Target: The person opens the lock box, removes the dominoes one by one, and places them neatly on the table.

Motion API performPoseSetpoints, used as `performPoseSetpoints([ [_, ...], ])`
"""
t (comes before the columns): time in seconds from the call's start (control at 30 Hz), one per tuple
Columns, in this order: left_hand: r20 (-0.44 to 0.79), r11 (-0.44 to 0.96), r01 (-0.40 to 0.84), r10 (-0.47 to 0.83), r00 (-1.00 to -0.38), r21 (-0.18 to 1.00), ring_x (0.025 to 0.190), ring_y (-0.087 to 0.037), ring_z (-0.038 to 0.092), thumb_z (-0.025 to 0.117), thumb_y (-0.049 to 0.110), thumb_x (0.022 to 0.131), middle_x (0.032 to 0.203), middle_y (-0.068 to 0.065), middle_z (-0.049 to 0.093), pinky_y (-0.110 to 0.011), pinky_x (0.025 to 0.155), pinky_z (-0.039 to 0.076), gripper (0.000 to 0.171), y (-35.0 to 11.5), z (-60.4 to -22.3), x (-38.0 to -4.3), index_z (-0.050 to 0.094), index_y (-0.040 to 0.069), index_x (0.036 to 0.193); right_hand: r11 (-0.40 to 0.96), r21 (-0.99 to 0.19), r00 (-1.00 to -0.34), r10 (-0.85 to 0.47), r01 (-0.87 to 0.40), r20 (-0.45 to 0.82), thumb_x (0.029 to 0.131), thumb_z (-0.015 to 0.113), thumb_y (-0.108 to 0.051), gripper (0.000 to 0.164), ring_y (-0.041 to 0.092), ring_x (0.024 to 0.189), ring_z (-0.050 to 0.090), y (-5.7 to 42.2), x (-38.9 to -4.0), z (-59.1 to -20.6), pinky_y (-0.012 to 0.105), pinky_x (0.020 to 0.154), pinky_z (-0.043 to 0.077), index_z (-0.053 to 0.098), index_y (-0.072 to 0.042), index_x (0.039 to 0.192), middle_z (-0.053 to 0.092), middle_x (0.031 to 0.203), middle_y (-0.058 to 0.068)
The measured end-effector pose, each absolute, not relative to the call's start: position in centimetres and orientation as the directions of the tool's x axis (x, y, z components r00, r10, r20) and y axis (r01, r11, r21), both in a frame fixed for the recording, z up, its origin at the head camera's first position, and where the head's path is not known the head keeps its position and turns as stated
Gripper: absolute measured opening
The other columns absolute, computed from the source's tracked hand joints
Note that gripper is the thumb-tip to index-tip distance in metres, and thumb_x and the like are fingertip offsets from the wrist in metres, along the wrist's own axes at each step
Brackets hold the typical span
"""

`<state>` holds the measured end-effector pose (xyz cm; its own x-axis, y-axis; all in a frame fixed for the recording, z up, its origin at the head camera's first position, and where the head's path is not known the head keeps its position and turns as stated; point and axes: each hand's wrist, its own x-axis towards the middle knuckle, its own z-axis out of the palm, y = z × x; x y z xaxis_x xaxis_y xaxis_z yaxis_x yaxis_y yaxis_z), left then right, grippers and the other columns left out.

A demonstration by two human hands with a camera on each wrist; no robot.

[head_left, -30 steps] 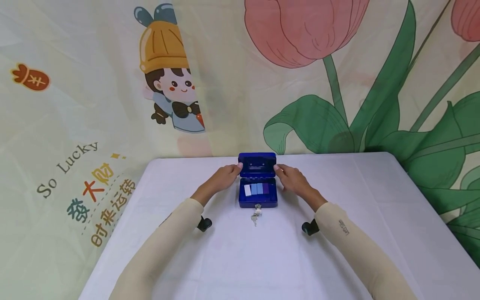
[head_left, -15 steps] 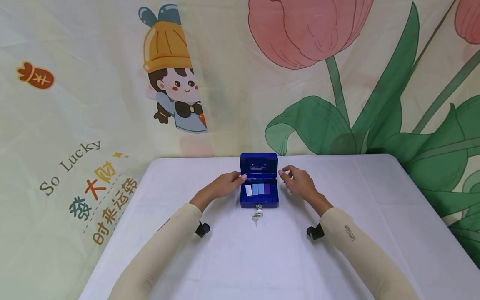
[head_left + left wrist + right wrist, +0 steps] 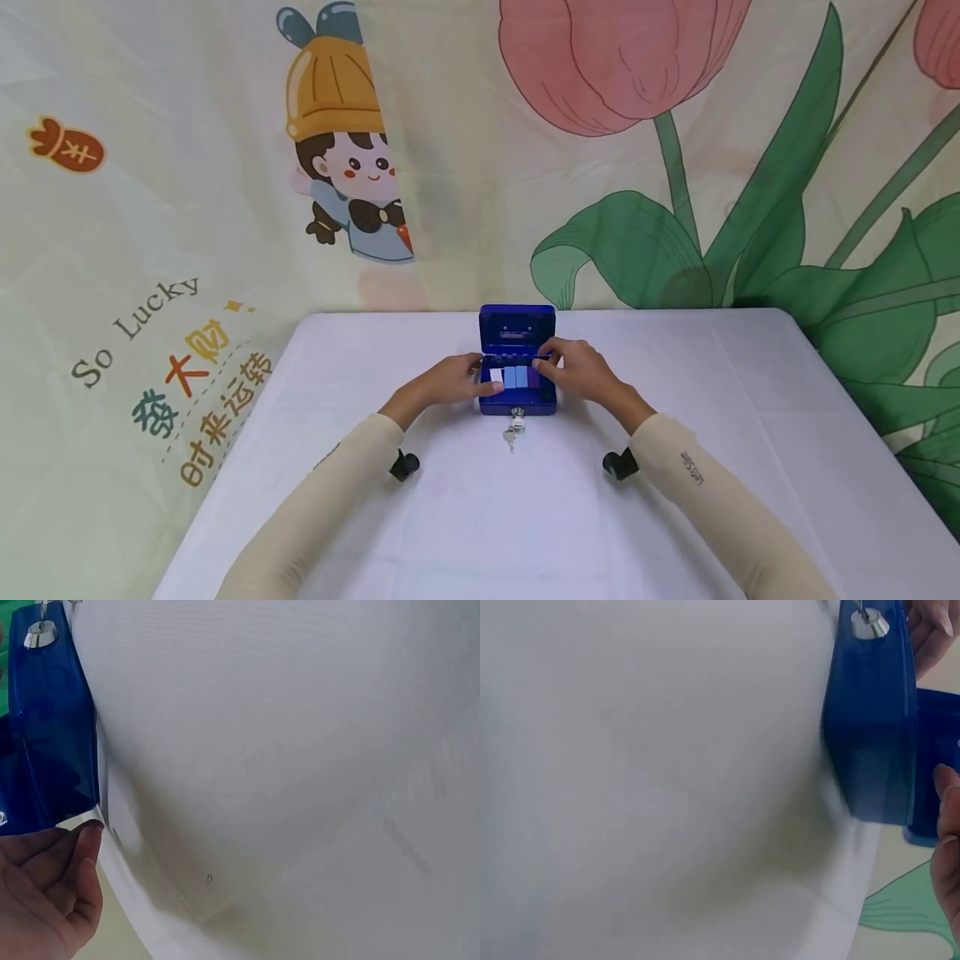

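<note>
A small blue metal cash box (image 3: 517,409) stands on the table with its lid (image 3: 517,321) raised. Inside lie several narrow blocks in a row: a white block (image 3: 496,377), light blue blocks (image 3: 516,377) and a purple block (image 3: 533,378) at the right. My left hand (image 3: 444,380) is at the box's left side, thumb reaching over the rim near the white block. My right hand (image 3: 587,369) reaches over the right rim, thumb and fingers bent above the purple block with a gap between them. Whether either hand touches a block cannot be made out.
Keys (image 3: 511,437) hang from the lock (image 3: 517,414) at the box's front. A white cloth covers the table (image 3: 517,525). Behind its far edge hangs a printed curtain (image 3: 465,167). Dark wrist cameras (image 3: 405,466) sit at both cuffs.
Both hands have left the raised lid's sides and moved down to the box. The left thumb now reaches over the rim; the right hand backed off briefly, then came in over the blocks.
</note>
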<state>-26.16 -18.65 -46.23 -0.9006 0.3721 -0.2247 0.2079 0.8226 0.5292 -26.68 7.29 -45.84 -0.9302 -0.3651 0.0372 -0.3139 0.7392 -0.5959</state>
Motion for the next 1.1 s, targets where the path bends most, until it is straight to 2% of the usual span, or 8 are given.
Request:
performPoseSetpoints([
  [0.17, -0.211, 0.811, 0.225, 0.389, -0.897, 0.540, 0.129, -0.035, 0.057, 0.065, 0.063, 0.088, 0.142, -0.020, 0.058, -0.050, 0.108, 0.047, 0.092, -18.7, -46.4, -26.1, 0.041, 0.000, 0.150, 0.729, -0.576, -0.886, -0.463, -0.369, -0.019, 0.095, 0.070, -0.034, 0.039, 0.015, 0.078, 0.061, 5.7, -26.7, -45.3, 0.030, 0.071, 0.055, 0.066, -0.008, 0.124, 0.068, 0.087, 0.000],
  [0.43, -0.204, 0.775, 0.238, 0.425, -0.882, 0.585, 0.129, -0.032, 0.057, 0.080, 0.057, 0.078, 0.143, -0.017, 0.058, -0.049, 0.107, 0.048, 0.102, -18.8, -46.9, -26.2, 0.037, 0.003, 0.153, 0.705, -0.542, -0.817, -0.574, -0.457, -0.057, 0.091, 0.075, -0.032, 0.046, 0.013, 0.075, 0.061, 3.9, -27.1, -45.2, 0.030, 0.072, 0.055, 0.065, -0.004, 0.127, 0.067, 0.083, -0.002],
  [0.7, -0.190, 0.768, 0.275, 0.455, -0.870, 0.578, 0.123, -0.024, 0.058, 0.085, 0.054, 0.073, 0.140, -0.012, 0.060, -0.047, 0.107, 0.047, 0.102, -18.7, -46.8, -26.0, 0.039, 0.009, 0.152, 0.718, -0.525, -0.795, -0.594, -0.457, -0.119, 0.088, 0.079, -0.032, 0.058, 0.013, 0.077, 0.061, 2.4, -27.3, -45.7, 0.030, 0.077, 0.057, 0.060, -0.004, 0.135, 0.067, 0.083, -0.003],
  [0.9, -0.198, 0.761, 0.283, 0.471, -0.860, 0.583, 0.137, -0.029, 0.049, 0.085, 0.051, 0.075, 0.152, -0.013, 0.049, -0.050, 0.115, 0.039, 0.106, -18.7, -46.7, -25.8, 0.032, 0.009, 0.156, 0.728, -0.519, -0.790, -0.594, -0.448, -0.151, 0.087, 0.080, -0.031, 0.063, 0.012, 0.075, 0.062, 1.5, -27.8, -45.9, 0.030, 0.079, 0.057, 0.057, -0.004, 0.139, 0.066, 0.080, -0.003],
  [1.1, -0.191, 0.760, 0.292, 0.476, -0.859, 0.581, 0.139, -0.028, 0.047, 0.086, 0.051, 0.074, 0.154, -0.013, 0.047, -0.049, 0.116, 0.038, 0.107, -18.8, -46.8, -25.8, 0.032, 0.009, 0.156, 0.753, -0.500, -0.794, -0.577, -0.427, -0.192, 0.087, 0.080, -0.028, 0.061, 0.013, 0.074, 0.063, 0.6, -27.7, -45.6, 0.031, 0.077, 0.055, 0.058, -0.003, 0.137, 0.066, 0.078, -0.002],
])
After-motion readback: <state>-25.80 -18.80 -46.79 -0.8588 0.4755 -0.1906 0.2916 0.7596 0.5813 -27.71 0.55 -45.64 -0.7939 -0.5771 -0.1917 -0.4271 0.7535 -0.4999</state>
